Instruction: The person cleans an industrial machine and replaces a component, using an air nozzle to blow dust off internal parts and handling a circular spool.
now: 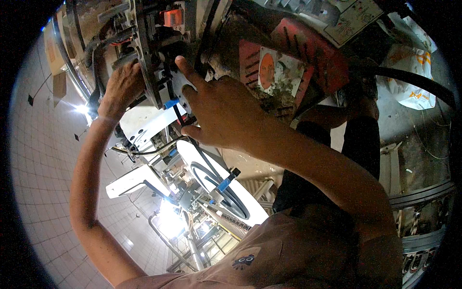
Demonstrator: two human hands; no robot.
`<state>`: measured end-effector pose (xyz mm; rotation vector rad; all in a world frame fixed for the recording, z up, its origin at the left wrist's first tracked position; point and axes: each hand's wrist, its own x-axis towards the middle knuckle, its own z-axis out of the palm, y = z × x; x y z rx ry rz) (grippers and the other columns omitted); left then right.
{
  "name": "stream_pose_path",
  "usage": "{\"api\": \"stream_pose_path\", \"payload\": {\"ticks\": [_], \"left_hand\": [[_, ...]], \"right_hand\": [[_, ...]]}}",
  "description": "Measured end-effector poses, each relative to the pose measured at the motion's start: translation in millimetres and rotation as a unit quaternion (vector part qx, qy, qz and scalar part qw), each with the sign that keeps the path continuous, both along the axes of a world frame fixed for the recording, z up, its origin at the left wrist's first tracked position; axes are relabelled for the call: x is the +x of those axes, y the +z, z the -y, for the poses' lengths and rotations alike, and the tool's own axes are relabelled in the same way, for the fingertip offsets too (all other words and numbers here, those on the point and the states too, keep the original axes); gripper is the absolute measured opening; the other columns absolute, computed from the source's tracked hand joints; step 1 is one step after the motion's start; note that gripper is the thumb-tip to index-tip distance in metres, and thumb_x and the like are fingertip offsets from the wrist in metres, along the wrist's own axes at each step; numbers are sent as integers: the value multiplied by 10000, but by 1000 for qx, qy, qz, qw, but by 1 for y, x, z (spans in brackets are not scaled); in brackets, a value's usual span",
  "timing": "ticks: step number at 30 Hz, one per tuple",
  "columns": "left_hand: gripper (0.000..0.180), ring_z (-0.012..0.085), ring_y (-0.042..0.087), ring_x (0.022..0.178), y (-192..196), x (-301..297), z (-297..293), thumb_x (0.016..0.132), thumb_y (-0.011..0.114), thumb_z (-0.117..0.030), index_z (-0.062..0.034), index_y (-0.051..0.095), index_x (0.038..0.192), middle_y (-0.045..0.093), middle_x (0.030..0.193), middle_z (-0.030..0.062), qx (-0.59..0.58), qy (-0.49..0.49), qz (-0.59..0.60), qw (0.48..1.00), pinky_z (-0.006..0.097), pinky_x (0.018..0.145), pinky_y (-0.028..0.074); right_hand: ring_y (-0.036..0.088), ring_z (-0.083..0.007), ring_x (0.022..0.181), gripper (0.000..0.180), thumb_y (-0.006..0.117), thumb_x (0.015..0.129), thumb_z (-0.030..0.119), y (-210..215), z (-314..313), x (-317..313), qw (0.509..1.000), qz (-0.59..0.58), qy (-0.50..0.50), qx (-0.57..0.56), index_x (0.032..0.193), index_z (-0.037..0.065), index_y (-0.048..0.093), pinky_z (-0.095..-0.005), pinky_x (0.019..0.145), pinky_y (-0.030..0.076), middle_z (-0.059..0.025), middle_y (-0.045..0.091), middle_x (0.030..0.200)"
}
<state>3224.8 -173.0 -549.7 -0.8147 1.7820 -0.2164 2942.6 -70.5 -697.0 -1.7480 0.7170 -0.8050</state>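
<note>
My left hand reaches up to a dark metal machine frame, its fingertips hidden behind a bar. My right hand hangs just to the right of that frame, its index finger stretched out and the thumb apart; nothing shows in its grasp. Beside its fingers, a blue clip sits on a black cable or strap. Above the index fingertip is an orange-red block fixed to the machine. A ribbed black hose runs above my left hand.
Dirty red slotted covers, one with a stained label, lie beyond my right hand. A white plastic bag rests at far right near a thick black cable. White panels and looped hoses fill the lower middle; tiled floor spreads left.
</note>
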Motion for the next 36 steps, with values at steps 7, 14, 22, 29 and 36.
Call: {"api": "stream_pose_path", "payload": {"ticks": [7, 14, 22, 29, 36], "left_hand": [[238, 356, 719, 926, 3, -27, 13, 953, 644, -183, -7, 634, 1112, 700, 1022, 195, 48, 47, -43, 997, 434, 773, 607], [261, 319, 735, 903, -4, -26, 8, 938, 658, -197, -53, 677, 1155, 718, 1039, 163, 30, -20, 1, 999, 422, 724, 608], [375, 261, 706, 988, -2, -27, -2, 919, 677, -180, -99, 609, 1279, 707, 1055, 123, 2, -104, -69, 992, 375, 743, 594], [403, 291, 682, 992, -1, -13, 5, 935, 659, -163, -86, 587, 1324, 688, 1049, 130, 30, -115, -96, 988, 390, 758, 593], [474, 281, 664, 1013, -9, 12, 14, 927, 689, -182, -77, 563, 1372, 679, 1088, 126, 50, -100, 4, 994, 374, 778, 587]], "right_hand": [[745, -355, 811, 637, 754, 892, 476, -3, 1, 1, 1000, -10, 3, -7, 1227, -47, 613, -460, 801, 613, -331, 300, 1612], [751, -341, 823, 615, 731, 912, 489, -3, 2, 2, 1000, -17, -1, -24, 1211, -39, 627, -464, 820, 612, -325, 302, 1615], [753, -352, 813, 584, 728, 910, 497, -1, 1, -2, 999, -24, 18, -15, 1171, -21, 658, -460, 819, 611, -321, 304, 1618], [747, -335, 767, 540, 721, 916, 482, -5, 0, 3, 1000, -11, -5, -11, 1117, -17, 678, -456, 775, 603, -321, 330, 1606], [748, -329, 769, 538, 728, 909, 477, -10, -2, 4, 999, 3, -38, -24, 1102, -23, 682, -449, 786, 609, -311, 348, 1603]]}}
